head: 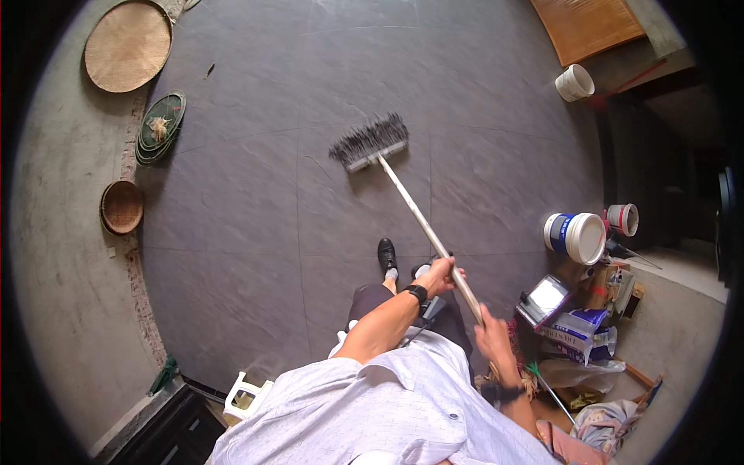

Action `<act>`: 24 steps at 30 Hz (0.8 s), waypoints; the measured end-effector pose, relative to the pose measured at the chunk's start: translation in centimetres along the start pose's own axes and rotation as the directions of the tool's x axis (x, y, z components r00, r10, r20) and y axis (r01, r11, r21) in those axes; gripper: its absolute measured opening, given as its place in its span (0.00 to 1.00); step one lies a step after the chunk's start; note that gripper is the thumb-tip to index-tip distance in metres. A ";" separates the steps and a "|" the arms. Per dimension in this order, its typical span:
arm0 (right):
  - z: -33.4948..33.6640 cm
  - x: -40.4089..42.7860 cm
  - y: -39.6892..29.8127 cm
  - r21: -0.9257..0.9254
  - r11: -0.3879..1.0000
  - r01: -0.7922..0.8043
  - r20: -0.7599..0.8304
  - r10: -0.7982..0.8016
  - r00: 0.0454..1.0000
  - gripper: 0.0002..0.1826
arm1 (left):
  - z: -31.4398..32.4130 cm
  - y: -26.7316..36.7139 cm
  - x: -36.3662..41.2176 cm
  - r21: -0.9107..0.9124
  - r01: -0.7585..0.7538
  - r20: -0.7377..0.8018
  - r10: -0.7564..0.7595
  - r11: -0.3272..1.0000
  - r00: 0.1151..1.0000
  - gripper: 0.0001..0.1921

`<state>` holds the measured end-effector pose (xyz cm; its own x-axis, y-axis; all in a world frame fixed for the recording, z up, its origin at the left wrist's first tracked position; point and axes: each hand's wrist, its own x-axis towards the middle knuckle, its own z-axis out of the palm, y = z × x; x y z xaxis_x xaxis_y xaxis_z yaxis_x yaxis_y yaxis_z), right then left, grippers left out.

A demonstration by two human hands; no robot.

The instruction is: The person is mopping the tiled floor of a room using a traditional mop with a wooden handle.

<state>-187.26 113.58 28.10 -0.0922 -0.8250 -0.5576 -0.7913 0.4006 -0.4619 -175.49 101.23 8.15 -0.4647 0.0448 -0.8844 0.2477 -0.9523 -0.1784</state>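
A push broom with dark bristles (372, 139) lies out in front of me over the grey tiled floor (250, 192), its head tilted. Its long pale handle (414, 210) slants down to the right towards my body. My left hand (440, 275) is closed around the handle just beyond my feet, a black watch on that wrist. Nearer to me, my right hand (493, 334) grips the handle close to its end; a dark band is on that wrist, and the hand is slightly blurred.
Along the left wall lean a round woven tray (129, 46), green-rimmed trays (160, 129) and a brown basket (123, 208). Plastic buckets (587, 238) stand at the right, near bags (581, 334) and a screen device (544, 300). A white plastic stool (247, 395) is at lower left.
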 end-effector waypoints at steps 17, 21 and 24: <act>-2.1 -9.2 3.1 0.314 0.907 -0.280 -0.076 0.318 0.945 0.27 | 3.2 -7.3 3.9 0.070 0.086 -0.172 -0.072 0.994 0.983 0.07; -2.9 1.9 5.2 0.295 0.952 -0.080 -0.089 0.111 0.990 0.29 | 1.8 -1.0 4.8 0.026 -0.124 0.129 0.120 0.992 0.984 0.07; -2.0 11.8 5.6 0.227 0.951 0.212 -0.200 -0.168 0.965 0.32 | 4.1 3.8 1.6 0.037 -0.191 0.097 0.187 0.981 0.978 0.11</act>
<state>-193.95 105.32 20.35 -0.0770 -0.9434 -0.3226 -0.6348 0.2959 -0.7138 -178.73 96.43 7.86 -0.4906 -0.1633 -0.8560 0.3002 -0.9538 0.0099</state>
